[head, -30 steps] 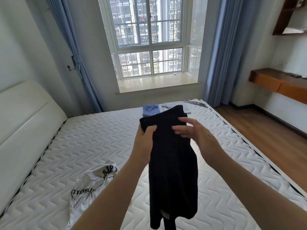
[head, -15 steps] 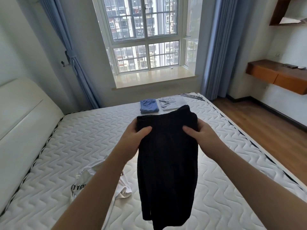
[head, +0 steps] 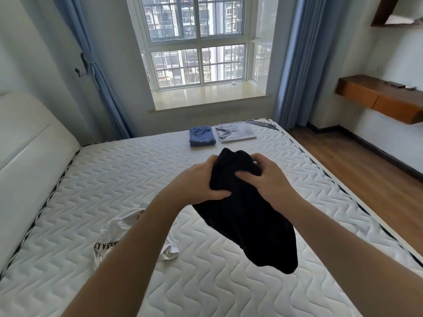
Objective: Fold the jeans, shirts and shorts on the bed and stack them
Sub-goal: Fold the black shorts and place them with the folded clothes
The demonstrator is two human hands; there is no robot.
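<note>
Head view: black garment (head: 247, 216) bunched at its top edge between both hands, held in the air above the mattress (head: 109, 179), lower part trailing down and toward the near right. Half a second back, held stretched flat by its two upper corners, hands well apart; now gathered, corners brought nearly together over the middle. Left hand (head: 201, 181) clamped on the left side of the bunch, thumb pressed into the cloth; right hand (head: 265, 177) clamped on the right, fingers curled over the top. Hands almost touching through the fabric. Probably a lengthwise fold in progress, one half brought onto the other, though impossible to tell from the dark cloth whether the edges line up. Type of garment also unclear, likely shorts.

Further out: white printed shirt (head: 119, 234) lying crumpled on the near left of the mattress, partly hidden by the left forearm, not yet folded. At the far edge, by the window (head: 199, 42), folded blue jeans (head: 202, 136) and, just beside them, a folded grey garment (head: 235, 133), apart rather than stacked.

Judged from this: two pieces done, one in hand, one waiting, stacking still to come.
</note>
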